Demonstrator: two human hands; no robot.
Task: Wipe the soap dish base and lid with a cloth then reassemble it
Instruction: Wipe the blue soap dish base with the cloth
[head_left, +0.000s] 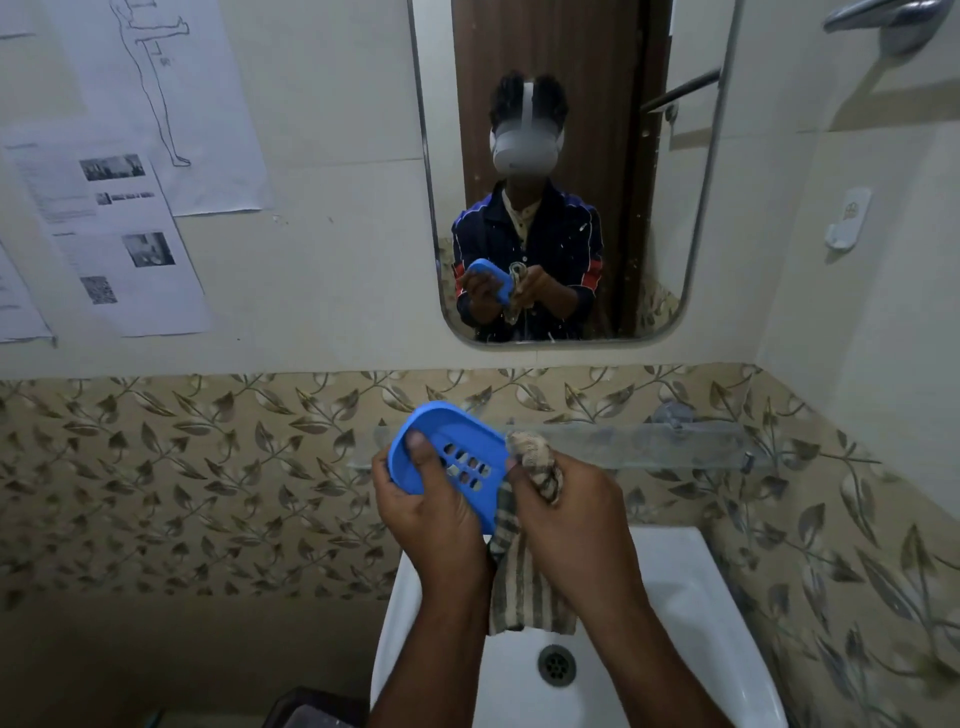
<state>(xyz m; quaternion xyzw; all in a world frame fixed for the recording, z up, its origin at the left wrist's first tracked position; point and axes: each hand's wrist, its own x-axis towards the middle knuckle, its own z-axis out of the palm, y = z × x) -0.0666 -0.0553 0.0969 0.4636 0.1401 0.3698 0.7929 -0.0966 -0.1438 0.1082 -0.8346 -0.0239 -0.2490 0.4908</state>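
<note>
My left hand (431, 512) grips a blue soap dish piece (457, 447) with several drain holes, tilted so its inner face points toward me, thumb lying across the inside. My right hand (566, 512) holds a bunched striped beige cloth (535, 457) against the dish's right rim. The rest of the cloth hangs down between my wrists over the sink. The other half of the soap dish is not in view.
A white sink (691, 587) with a metal drain (557, 665) lies below my hands. A glass shelf (649, 441) runs along the leaf-patterned tiled wall behind them. A mirror (571, 78) hangs above and reflects me. Papers (119, 244) are stuck on the left wall.
</note>
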